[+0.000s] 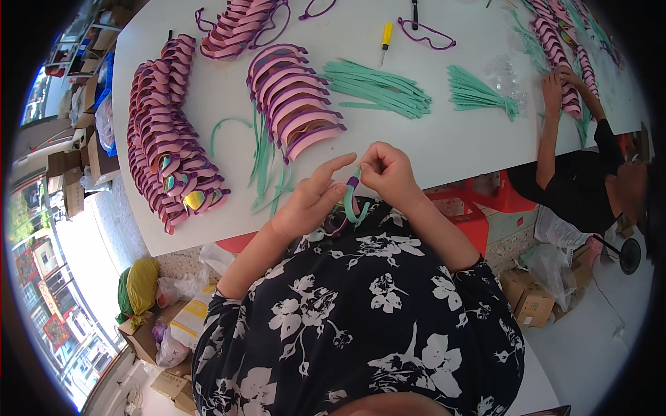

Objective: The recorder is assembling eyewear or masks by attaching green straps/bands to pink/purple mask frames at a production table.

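Note:
In front of my body I have a purple goggle frame with a curved teal strap (349,206). My left hand (309,201) is at its left side, index finger stretched out and thumb against the piece. The lower fingers are hidden and appear to curl around the frame. My right hand (388,173) pinches the teal strap's end just above the purple tip. Ahead on the table lies a row of nested pink-and-purple goggles (295,100). Loose teal straps (262,156) lie beside that row, near my left hand.
A long stack of goggles (163,132) fills the table's left side, with another stack (236,28) behind. Teal strap bundles (381,89), a yellow screwdriver (386,41) and a purple frame (427,35) lie farther off. At right a co-worker (579,166) handles goggles. Red stools (465,218) stand below.

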`<state>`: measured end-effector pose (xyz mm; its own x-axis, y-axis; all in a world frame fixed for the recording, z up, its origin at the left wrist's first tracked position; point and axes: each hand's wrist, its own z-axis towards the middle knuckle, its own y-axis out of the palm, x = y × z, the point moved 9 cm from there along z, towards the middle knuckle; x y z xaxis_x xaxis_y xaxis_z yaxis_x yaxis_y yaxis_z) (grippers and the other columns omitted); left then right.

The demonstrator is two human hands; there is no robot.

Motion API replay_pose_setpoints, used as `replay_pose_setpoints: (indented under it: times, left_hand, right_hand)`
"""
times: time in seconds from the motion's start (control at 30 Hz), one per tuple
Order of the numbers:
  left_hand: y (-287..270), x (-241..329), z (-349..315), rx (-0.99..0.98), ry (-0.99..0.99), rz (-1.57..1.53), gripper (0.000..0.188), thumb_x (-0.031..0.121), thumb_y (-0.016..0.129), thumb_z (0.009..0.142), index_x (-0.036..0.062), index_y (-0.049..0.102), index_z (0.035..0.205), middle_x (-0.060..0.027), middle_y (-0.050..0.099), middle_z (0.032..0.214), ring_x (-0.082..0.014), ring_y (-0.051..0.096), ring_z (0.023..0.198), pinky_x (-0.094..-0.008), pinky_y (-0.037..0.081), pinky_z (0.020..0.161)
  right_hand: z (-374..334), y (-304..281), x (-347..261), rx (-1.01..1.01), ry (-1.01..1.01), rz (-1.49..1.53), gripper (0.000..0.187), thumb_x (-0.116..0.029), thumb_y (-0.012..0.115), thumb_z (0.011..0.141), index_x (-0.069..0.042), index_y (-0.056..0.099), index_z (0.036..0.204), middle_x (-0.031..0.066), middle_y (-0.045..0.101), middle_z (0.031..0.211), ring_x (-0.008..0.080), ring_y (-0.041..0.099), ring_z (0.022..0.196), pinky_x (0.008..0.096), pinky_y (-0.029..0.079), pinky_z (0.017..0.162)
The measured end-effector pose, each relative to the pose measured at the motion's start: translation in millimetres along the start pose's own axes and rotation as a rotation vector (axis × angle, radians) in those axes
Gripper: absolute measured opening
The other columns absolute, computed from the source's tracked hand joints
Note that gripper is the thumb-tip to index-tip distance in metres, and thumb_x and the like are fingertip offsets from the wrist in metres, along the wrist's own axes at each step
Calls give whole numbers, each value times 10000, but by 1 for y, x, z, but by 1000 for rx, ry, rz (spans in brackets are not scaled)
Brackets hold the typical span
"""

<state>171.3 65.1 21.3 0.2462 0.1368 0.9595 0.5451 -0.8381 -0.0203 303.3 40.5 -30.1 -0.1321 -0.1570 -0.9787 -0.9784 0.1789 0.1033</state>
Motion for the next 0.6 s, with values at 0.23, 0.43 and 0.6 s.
replay_pose_setpoints:
  times: [0.23,0.43,0.6]
  left_hand:
    - [-1,-11,16,-30,-49,-87,473,92,450,1010,38,330,1465,-23,568,987,-52,499,808,-209,412,785]
    - [1,-7,16,114,-48,120,464,107,474,1000,51,366,1447,-27,566,933,-64,509,790,-221,435,754]
    - [0,-18,14,181,-114,94,445,123,478,999,65,391,1432,-37,562,890,-82,545,754,-245,475,725]
  right_hand:
    - [-26,40,41,-322,561,791,369,-359,525,979,-44,586,799,-2,451,562,81,412,455,233,304,426]
    - [-15,25,36,-83,442,483,372,-328,502,995,-65,572,741,-14,420,492,89,397,445,241,321,459]
    - [3,13,46,12,307,383,380,-355,551,969,-59,583,732,3,497,567,85,431,487,240,318,449]
